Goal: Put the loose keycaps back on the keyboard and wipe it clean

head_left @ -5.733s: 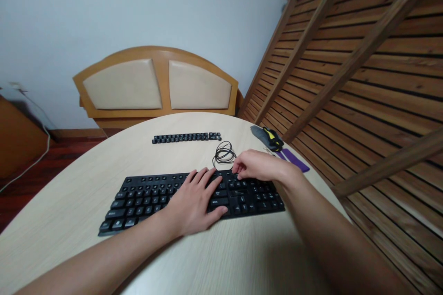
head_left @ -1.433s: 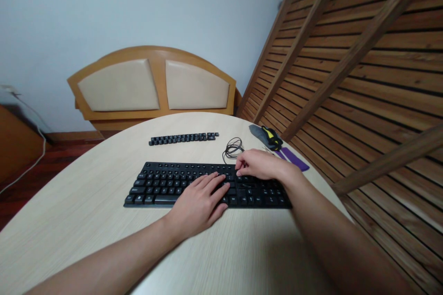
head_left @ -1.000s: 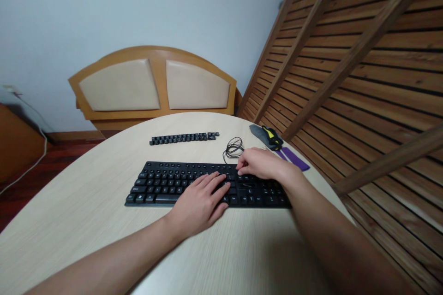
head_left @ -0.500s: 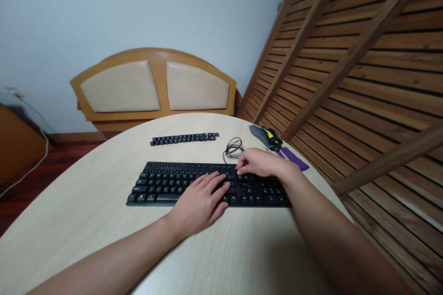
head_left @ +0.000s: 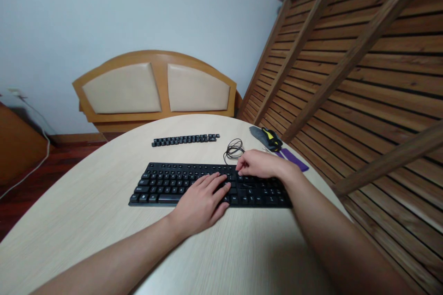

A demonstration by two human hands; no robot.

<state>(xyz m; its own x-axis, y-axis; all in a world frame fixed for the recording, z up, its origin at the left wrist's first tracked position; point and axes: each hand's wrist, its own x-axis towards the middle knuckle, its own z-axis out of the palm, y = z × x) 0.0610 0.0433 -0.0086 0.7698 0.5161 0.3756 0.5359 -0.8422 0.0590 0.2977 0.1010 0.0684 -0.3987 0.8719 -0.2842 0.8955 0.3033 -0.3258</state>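
A black keyboard (head_left: 162, 183) lies lengthwise across the table in front of me. My left hand (head_left: 203, 200) rests palm down on its middle, fingers spread over the keys. Over the upper right part of the keyboard, my right hand (head_left: 256, 164) is bent down with thumb and fingers drawn together at the top keys. Whatever may be between those fingertips is too small or hidden to make out. Beyond the keyboard, several loose black keycaps (head_left: 185, 140) stand lined up in rows. A coiled black cable (head_left: 234, 148) lies behind the keyboard, close to my right hand.
At the right edge of the round pale table (head_left: 86, 221) lie a grey cloth-like item (head_left: 258, 133), a black and yellow object (head_left: 272, 139) and a purple strip (head_left: 294, 160). A slatted wooden panel (head_left: 346, 78) leans along the right. Behind the table stands a padded headboard (head_left: 161, 85).
The view has shifted very slightly. Both hands keep almost the same places on the keyboard, the right fingertips still drawn together at the top keys.
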